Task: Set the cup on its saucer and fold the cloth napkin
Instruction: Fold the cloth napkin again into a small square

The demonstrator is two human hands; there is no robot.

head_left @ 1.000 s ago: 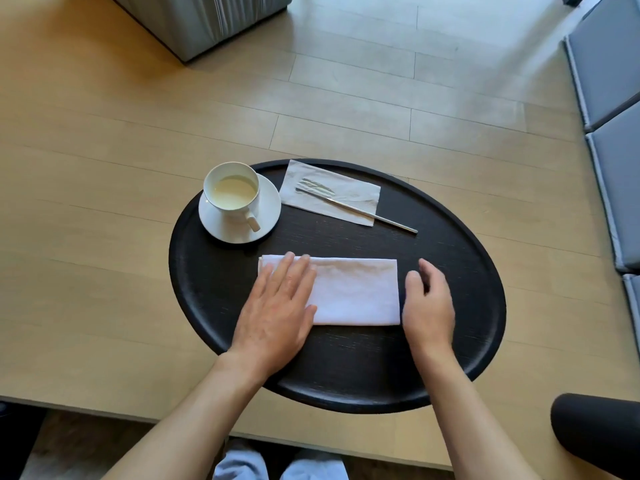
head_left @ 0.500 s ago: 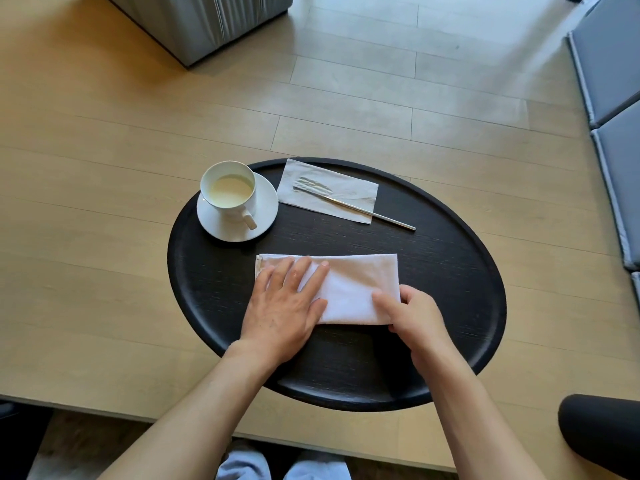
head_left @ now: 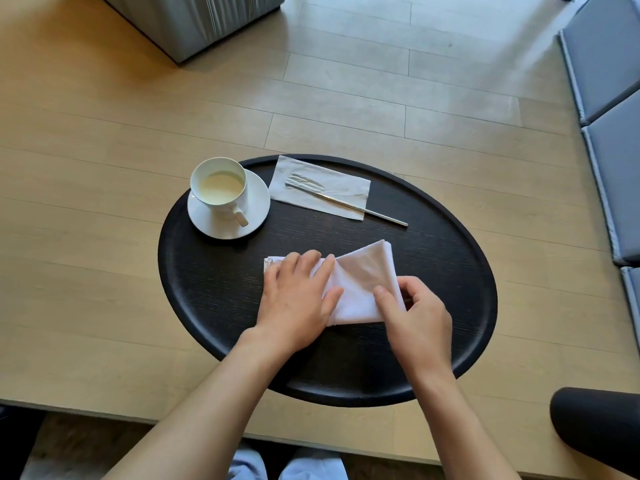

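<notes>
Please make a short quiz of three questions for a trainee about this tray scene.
1. True or false: the cup stands on the saucer.
2. Which hand lifts the cloth napkin? A) left hand B) right hand
3. On what does the fork lie?

Key
1. True.
2. B; the left hand presses the napkin flat on the tray.
3. On a paper napkin.

Left hand [head_left: 294,299] flat, right hand [head_left: 415,317] pinching.
</notes>
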